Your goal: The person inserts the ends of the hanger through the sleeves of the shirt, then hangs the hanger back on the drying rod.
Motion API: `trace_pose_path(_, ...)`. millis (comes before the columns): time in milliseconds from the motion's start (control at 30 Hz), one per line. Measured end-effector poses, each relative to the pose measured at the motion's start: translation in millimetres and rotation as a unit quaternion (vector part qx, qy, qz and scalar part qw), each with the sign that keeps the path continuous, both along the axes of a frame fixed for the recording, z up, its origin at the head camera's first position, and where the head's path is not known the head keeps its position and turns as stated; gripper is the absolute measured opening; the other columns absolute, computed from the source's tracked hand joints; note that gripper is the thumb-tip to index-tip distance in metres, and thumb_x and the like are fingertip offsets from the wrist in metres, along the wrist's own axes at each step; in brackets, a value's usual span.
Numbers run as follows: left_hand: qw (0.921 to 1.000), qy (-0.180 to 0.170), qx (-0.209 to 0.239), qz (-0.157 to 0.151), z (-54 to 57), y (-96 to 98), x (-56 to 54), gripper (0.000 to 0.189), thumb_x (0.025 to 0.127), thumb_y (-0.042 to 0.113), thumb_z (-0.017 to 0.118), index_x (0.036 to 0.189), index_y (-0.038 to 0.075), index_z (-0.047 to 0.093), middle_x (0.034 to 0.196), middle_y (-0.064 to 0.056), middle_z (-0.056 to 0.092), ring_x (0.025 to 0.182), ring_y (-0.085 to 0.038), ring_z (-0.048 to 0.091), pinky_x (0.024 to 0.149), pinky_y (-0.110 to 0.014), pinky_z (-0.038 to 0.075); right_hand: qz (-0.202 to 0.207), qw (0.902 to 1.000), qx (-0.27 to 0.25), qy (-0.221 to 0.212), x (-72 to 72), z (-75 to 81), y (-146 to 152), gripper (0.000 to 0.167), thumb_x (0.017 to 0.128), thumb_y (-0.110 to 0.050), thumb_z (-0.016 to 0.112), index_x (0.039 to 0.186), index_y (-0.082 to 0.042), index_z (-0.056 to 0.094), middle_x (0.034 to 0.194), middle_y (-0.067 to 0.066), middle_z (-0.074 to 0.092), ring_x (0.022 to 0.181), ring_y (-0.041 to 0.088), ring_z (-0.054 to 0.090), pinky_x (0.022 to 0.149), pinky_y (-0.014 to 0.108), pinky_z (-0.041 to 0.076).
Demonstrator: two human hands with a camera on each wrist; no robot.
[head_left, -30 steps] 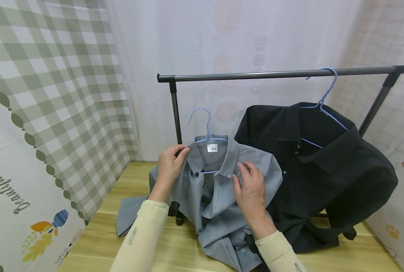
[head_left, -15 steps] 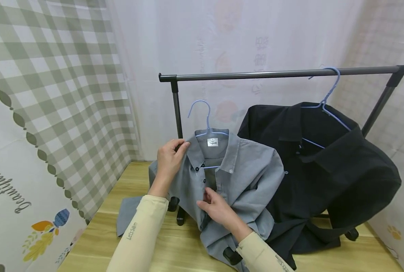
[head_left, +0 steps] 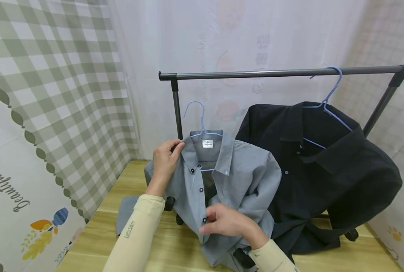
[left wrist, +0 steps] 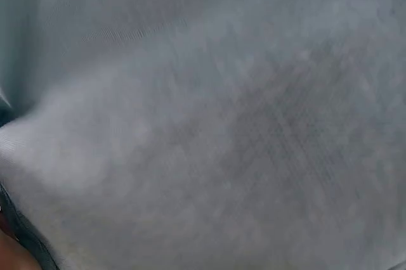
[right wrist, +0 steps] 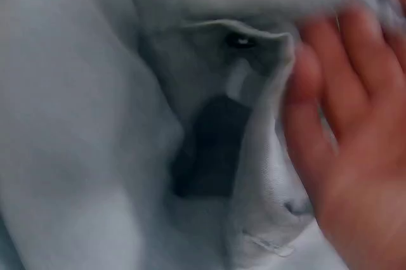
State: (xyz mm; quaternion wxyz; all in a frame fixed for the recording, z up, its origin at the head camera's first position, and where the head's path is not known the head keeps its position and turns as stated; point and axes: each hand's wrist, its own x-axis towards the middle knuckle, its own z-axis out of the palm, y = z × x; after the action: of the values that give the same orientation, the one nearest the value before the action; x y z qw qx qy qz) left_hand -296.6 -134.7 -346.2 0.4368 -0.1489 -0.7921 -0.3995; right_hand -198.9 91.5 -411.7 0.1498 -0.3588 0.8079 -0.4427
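Note:
A grey button-up shirt [head_left: 249,162], its front undone, is on a blue wire hanger [head_left: 202,119] whose hook is free of the rail. My left hand [head_left: 164,160] pinches the shirt at the shoulder beside the collar. Lower down, my right hand [head_left: 227,221] holds the edge of the buttoned front between thumb and fingers, close to a dark button [head_left: 204,220]. In the right wrist view, that hand lies along the folded front edge [right wrist: 269,111]. Grey cloth [left wrist: 209,130] fills most of the left wrist view.
A black shirt [head_left: 344,170] hangs by another blue hanger [head_left: 332,88] from the dark metal rail [head_left: 249,74], to the right of the grey shirt. The rack stands on a wood-grain table [head_left: 178,249]. Checked cloth [head_left: 66,75] hangs at the left.
My right hand has gone from the right side of the shirt to the buttoned front edge, then lower along it. The shirt and hanger have shifted slightly left with my left hand.

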Motion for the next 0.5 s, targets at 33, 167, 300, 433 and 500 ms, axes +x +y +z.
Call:
trace_pose_path(33, 1.0000, 0.000, 0.000, 0.003, -0.1, 0.2, 0.3, 0.017, 0.090, 0.018, 0.075, 0.090, 0.001, 0.077, 0.085, -0.010, 0.072, 0.075, -0.026, 0.068, 0.067, -0.042, 0.051, -0.033, 0.9988, -0.005, 0.037, 0.2, 3.4, 0, 0.025, 0.092, -0.018, 0.072, 0.073, -0.012, 0.056, 0.062, -0.010, 0.046, 0.050, 0.005, 0.037, 0.049, 0.023, 0.033)
trace_pose_path(167, 0.9999, 0.001, 0.004, 0.014, 0.4, -0.4, 1.2, 0.018, 0.090, 0.019, 0.075, 0.090, 0.001, 0.077, 0.082, -0.010, 0.071, 0.072, -0.026, 0.066, 0.064, -0.041, 0.049, -0.258, 0.9364, 0.010, 0.238, -4.5, 4.1, 1, 0.006, 0.090, -0.016, 0.073, 0.087, -0.013, 0.069, 0.076, -0.008, 0.060, 0.064, 0.009, 0.055, 0.057, 0.029, 0.045)
trace_pose_path(300, 0.9998, 0.006, 0.003, 0.020, 0.9, -1.8, 0.7, 0.018, 0.090, 0.019, 0.075, 0.089, 0.002, 0.077, 0.081, -0.009, 0.071, 0.071, -0.025, 0.065, 0.064, -0.041, 0.048, -0.391, 0.8451, 0.094, 0.353, -12.1, -14.4, 2, 0.027, 0.083, -0.028, 0.081, 0.077, -0.010, 0.061, 0.065, 0.000, 0.052, 0.050, 0.017, 0.051, 0.044, 0.033, 0.041)
trace_pose_path(433, 0.9997, 0.015, -0.002, 0.018, 1.1, -1.8, 0.7, 0.017, 0.089, 0.019, 0.076, 0.088, 0.002, 0.077, 0.079, -0.009, 0.070, 0.069, -0.024, 0.064, 0.062, -0.040, 0.048, -0.403, 0.8092, 0.209, 0.373, -11.7, -27.5, 3, 0.045, 0.078, -0.036, 0.083, 0.064, -0.010, 0.049, 0.053, 0.005, 0.044, 0.039, 0.023, 0.044, 0.035, 0.036, 0.035)
trace_pose_path(500, 0.9997, 0.018, -0.005, 0.017, 0.6, -1.8, 0.7, 0.017, 0.089, 0.018, 0.076, 0.087, 0.001, 0.076, 0.078, -0.009, 0.070, 0.068, -0.024, 0.064, 0.061, -0.039, 0.048, -0.399, 0.8082, 0.213, 0.377, -9.8, -28.9, 2, 0.045, 0.082, -0.028, 0.079, 0.057, -0.012, 0.044, 0.047, 0.005, 0.040, 0.037, 0.024, 0.041, 0.033, 0.036, 0.032)
